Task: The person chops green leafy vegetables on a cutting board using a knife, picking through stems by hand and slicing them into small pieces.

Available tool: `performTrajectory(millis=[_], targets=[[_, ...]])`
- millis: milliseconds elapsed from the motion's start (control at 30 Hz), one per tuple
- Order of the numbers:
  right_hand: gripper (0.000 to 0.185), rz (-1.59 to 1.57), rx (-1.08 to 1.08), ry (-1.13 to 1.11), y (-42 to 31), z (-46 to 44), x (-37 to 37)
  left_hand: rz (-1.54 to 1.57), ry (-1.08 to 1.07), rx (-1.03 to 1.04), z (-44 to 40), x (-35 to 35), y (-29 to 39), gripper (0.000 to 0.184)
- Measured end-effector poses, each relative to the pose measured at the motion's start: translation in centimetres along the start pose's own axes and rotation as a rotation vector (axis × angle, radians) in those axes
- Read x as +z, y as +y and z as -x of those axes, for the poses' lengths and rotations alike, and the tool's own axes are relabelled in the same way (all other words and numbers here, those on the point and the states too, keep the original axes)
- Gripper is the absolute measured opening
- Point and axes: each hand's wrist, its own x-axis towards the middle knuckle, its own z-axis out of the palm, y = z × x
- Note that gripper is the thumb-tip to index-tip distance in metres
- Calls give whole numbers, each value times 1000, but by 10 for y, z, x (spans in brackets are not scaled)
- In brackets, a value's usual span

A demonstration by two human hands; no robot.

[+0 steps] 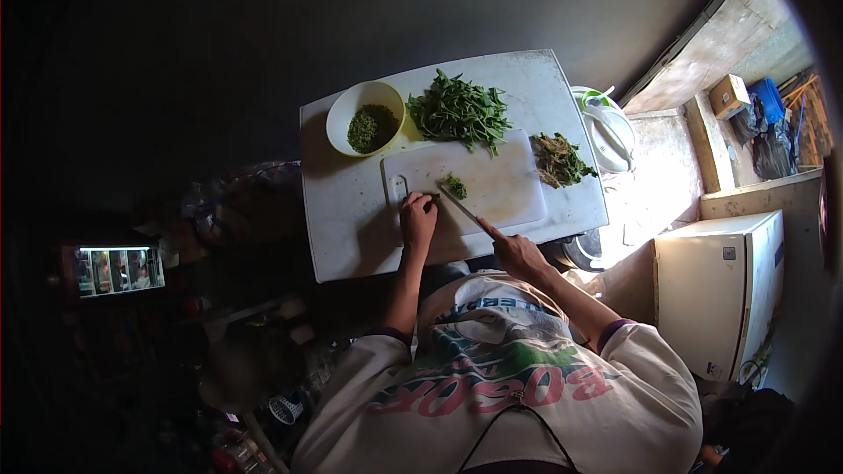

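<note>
A white cutting board (500, 171) lies on the table, with a small heap of chopped greens (453, 185) near its middle. My right hand (520, 256) is closed round the handle of a knife (463, 209), its blade angled over the board toward the heap. My left hand (418, 221) is curled at the board's left part, pressing a little bunch of greens (431, 197) that mostly hides under the fingers. Behind the board stand a pale yellow bowl (337, 129) holding finely cut greens and a loose pile of whole leafy greens (460, 111).
Wilted, brownish-green trimmings (562, 161) lie right of the board on the white table (347, 241). Beyond the table's right edge are white and green basins (610, 133). A small white fridge (707, 290) stands farther right. A lit screen (121, 270) glows at far left.
</note>
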Motion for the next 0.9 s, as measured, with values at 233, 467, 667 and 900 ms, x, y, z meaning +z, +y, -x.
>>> performTrajectory(millis=[233, 467, 667, 900], targets=[[81, 64, 1, -34, -8, 3, -1, -26, -34, 10, 1, -4, 2, 18], [82, 30, -77, 34, -5, -38, 28, 3, -30, 2, 1, -6, 8, 18], [79, 12, -64, 27, -18, -57, 17, -46, 26, 69, 4, -8, 7, 17], [77, -18, -90, 50, 9, -37, 28, 6, 13, 3, 5, -7, 4, 15]])
